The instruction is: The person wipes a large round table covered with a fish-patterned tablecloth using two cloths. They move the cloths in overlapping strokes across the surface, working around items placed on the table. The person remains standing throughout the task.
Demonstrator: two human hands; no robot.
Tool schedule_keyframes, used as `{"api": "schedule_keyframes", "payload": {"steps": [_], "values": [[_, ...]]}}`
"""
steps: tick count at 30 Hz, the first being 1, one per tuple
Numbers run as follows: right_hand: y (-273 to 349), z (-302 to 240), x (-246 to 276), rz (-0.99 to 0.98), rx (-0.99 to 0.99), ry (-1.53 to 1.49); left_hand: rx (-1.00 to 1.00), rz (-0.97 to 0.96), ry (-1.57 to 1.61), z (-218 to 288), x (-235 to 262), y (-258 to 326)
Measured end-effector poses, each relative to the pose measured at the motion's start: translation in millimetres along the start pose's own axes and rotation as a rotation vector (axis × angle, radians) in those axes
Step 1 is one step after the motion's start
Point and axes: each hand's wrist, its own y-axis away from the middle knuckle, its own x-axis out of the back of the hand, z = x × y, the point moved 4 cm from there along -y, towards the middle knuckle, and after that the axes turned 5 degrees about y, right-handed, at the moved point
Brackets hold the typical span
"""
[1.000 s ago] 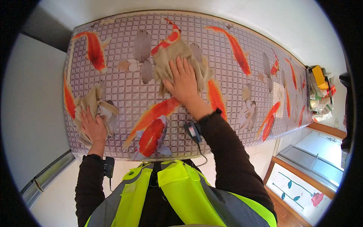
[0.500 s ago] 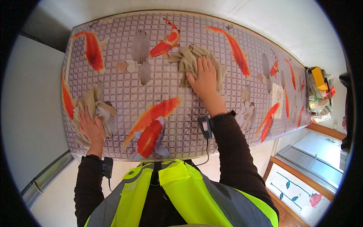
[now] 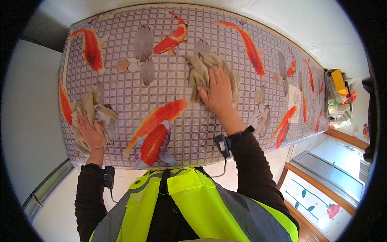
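Across a long table covered with a koi-patterned tablecloth (image 3: 189, 139), I have a cloth under each palm. My left hand (image 3: 92, 136) lies flat with its fingers apart on a crumpled beige cloth (image 3: 89, 104) at the table's left side, close to a printed orange fish. Further right and farther from me, my right hand (image 3: 219, 92) presses flat, fingers stretched out, on a second bunched olive-beige cloth (image 3: 201, 67). That cloth lies beside a grey printed shape and below a red-and-white fish. Both palms hide part of the cloths beneath them.
At the table's right end stand assorted packages, with a yellow box (image 3: 339, 82) among them. A pale wall (image 3: 282, 20) runs along the far edge; a grey panel (image 3: 34, 117) borders the left. A cable (image 3: 219, 174) hangs from the device at my right wrist.
My right hand and its cloth have slid a little toward me, uncovering a grey printed shape. My left hand stays in nearly the same place on the table; the whole view has shifted slightly.
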Motion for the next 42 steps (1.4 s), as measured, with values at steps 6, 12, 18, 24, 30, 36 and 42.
{"api": "schedule_keyframes", "payload": {"steps": [6, 12, 18, 24, 30, 36, 42], "values": [[-13, 11, 0, 0.001, 0.050, 0.057, -0.013, 0.019, 0.009, 2, 1, -1], [-89, 34, -23, 0.144, -0.033, 0.087, -0.017, 0.005, -0.048, 3, 5, -1], [-19, 6, -10, 0.025, 0.050, -0.013, -0.004, 0.003, -0.044, 5, 7, -3], [34, 1, 14, -0.068, 0.115, -0.027, -0.007, 0.017, -0.011, 6, 6, -2], [-50, 23, -5, 0.035, -0.037, 0.046, -0.066, -0.009, -0.016, 6, 6, -5], [-39, 21, -13, 0.136, -0.109, 0.142, 0.009, -0.014, -0.049, 12, 15, 2], [97, -5, 17, -0.069, -0.110, 0.066, 0.021, -0.026, 0.055, 15, 14, 0]]}}
